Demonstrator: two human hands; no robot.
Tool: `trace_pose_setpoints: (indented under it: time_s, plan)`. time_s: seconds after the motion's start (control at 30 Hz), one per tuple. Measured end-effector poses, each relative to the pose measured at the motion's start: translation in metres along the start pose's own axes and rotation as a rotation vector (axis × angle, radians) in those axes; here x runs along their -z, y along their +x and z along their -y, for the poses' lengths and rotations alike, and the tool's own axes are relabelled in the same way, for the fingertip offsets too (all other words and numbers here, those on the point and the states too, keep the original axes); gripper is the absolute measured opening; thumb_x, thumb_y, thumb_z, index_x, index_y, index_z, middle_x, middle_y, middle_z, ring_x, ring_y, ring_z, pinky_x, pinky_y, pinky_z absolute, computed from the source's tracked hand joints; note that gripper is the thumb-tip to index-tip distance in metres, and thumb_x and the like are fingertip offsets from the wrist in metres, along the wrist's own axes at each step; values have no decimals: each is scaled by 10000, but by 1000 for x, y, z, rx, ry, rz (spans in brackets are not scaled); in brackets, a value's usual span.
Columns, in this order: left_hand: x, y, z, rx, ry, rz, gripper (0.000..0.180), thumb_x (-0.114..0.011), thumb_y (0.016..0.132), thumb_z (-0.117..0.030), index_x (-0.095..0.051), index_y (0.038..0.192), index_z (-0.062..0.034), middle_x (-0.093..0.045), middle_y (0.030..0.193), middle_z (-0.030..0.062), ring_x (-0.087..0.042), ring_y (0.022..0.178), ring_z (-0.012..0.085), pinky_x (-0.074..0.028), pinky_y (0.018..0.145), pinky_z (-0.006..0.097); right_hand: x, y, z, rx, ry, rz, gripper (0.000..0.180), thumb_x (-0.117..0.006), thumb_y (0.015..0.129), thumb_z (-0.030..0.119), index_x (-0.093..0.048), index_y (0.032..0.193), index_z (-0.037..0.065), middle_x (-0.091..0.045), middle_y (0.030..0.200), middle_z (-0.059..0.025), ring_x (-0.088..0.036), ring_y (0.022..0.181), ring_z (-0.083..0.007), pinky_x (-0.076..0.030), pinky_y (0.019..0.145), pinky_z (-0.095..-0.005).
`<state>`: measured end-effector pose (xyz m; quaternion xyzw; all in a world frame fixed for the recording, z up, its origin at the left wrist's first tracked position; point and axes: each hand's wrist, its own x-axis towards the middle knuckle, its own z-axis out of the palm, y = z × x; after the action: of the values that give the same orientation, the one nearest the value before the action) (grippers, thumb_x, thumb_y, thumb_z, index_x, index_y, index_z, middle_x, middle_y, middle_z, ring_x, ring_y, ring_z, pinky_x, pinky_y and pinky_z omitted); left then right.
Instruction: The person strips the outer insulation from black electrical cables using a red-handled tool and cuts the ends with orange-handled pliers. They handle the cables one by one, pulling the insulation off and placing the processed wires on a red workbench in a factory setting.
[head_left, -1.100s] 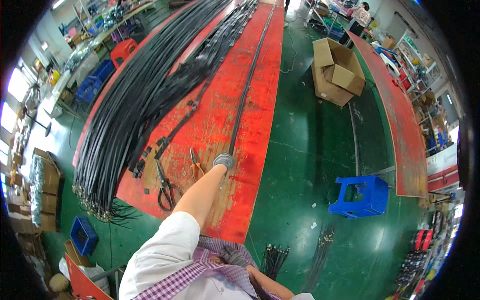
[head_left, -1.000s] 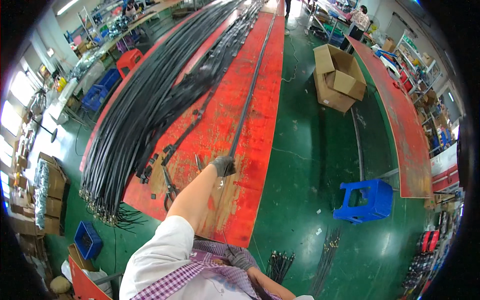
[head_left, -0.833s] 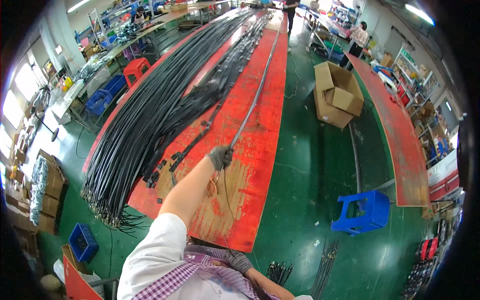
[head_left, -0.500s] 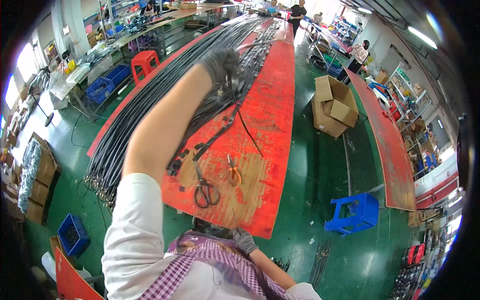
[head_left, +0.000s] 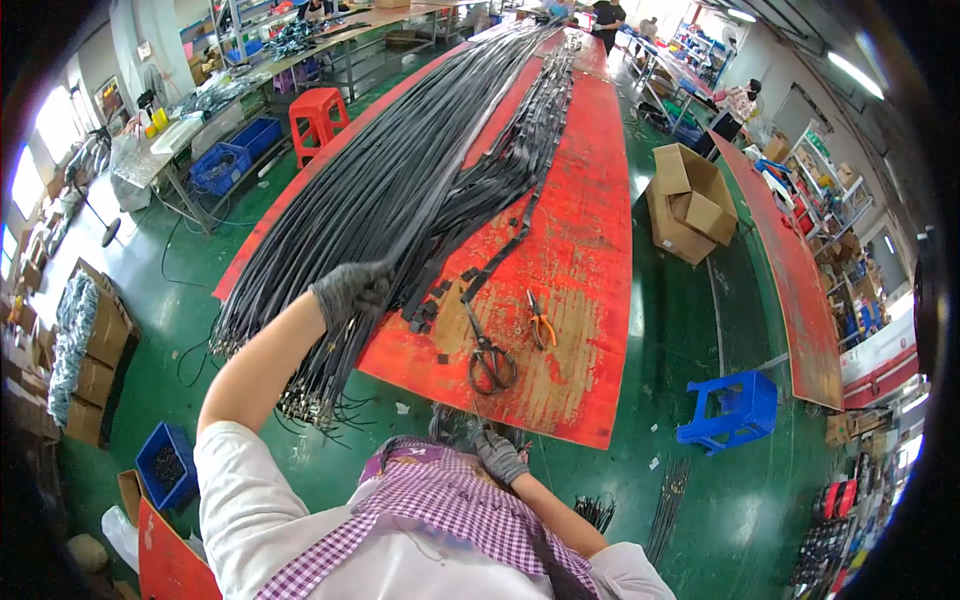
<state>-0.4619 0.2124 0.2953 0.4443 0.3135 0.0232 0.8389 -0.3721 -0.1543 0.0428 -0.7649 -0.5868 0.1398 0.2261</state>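
Red table (head_left: pixel 590 220); black cables (head_left: pixel 360 210) heaped along its left edge, ends overhanging the near left corner. Left hand (head_left: pixel 352 290) curled over the cables; right hand (head_left: pixel 500 457) well apart, just off the near edge. From here can't tell whether either grips anything. Scissors (head_left: pixel 484 345) by the near edge, orange-handled pliers (head_left: pixel 541 326) right of them.

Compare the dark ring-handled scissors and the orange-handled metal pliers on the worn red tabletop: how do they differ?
The scissors have dark ring-shaped handles; the pliers have slim orange grips without rings. The scissors look longer than the pliers. The scissors lie left of the pliers, handles nearer the camera. Both lie unheld on the tabletop, tips pointing away.
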Motion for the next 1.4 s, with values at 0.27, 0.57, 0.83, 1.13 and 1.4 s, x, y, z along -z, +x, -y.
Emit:
trace_pose_setpoints:
  time_s: [0.27, 0.57, 0.83, 1.13, 1.4]
  plan:
    - [144, 35, 117, 123, 326, -354, 216, -480, 826, -262, -467, 677, -106, -401, 515, -16, -297, 377, 84, -237, 339, 219, -3, 8, 27, -69, 45, 89, 300, -410, 780, 164, -465, 1043, 31, -488, 1048, -228, -512, 897, -342, -420, 758, -390]
    - [116, -3, 108, 14, -183, 120, 173, -429, 854, -274, -468, 856, -105, -387, 563, -32, -316, 423, 58, -263, 372, 185, -4, -4, 20, -315, 276, -58, 299, -338, 837, 237, -560, 720, 76, -575, 767, -114, -536, 752, -295, -379, 742, -382]
    - [173, 18, 173, 228, 248, -312, 136, -478, 824, -172, -506, 888, -55, -529, 647, 20, -509, 512, 136, -448, 472, 278, -4, 11, 11, -47, 44, -45, 142, -423, 777, 162, -525, 805, 67, -536, 780, -122, -525, 715, -310, -416, 646, -374]
    - [171, -41, 224, -65, 256, -492, 356, -502, 821, -227, -471, 1085, 9, -555, 732, 44, -497, 603, 96, -437, 556, 229, 5, 31, 14, 49, -16, 244, 221, -449, 752, 160, -512, 941, 63, -527, 881, -167, -507, 803, -325, -398, 703, -409]
    - [175, -52, 294, -89, -230, -753, 363, -607, 729, -114, -503, 1076, -88, -580, 828, 38, -548, 657, 110, -455, 531, 231, 9, 36, 21, 114, -64, 314, 184, -400, 787, 115, -507, 926, 59, -519, 880, -162, -522, 759, -319, -430, 647, -384]
